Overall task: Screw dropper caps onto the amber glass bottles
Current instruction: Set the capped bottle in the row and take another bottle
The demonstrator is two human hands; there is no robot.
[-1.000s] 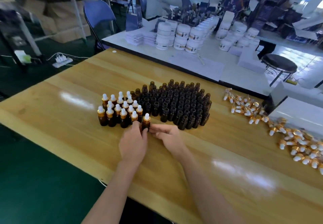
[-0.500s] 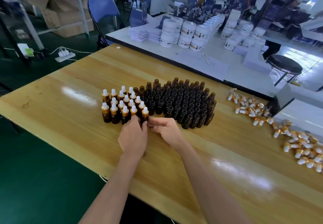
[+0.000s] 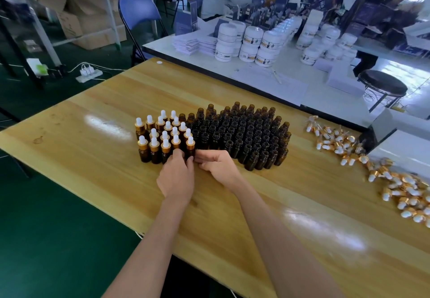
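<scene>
Both hands were recorded at the front row of the bottle block on the wooden table (image 3: 93, 181). Left hand (image 3: 176, 177): fingers were curled round the lower body of the end capped bottle (image 3: 190, 148), which stood upright at the right end of the front row of capped bottles (image 3: 160, 134). Right hand (image 3: 218, 165): loosely curled, thumb and forefinger tips were set against the same bottle from the right; whether a true pinch was made could not be told. Nothing else was held in either hand. Open amber bottles (image 3: 246, 132) were packed touching, just right of that bottle, long axes vertical, mouths up; the nearest was judged closer to the right hand. Loose dropper caps (image 3: 335, 140) were strewn well apart to the far right, also on the right hand's side, with unoccupied tabletop between for a low reach. Toppling of close-packed neighbours was judged the main risk; the table's near edge was well apart from the block
</scene>
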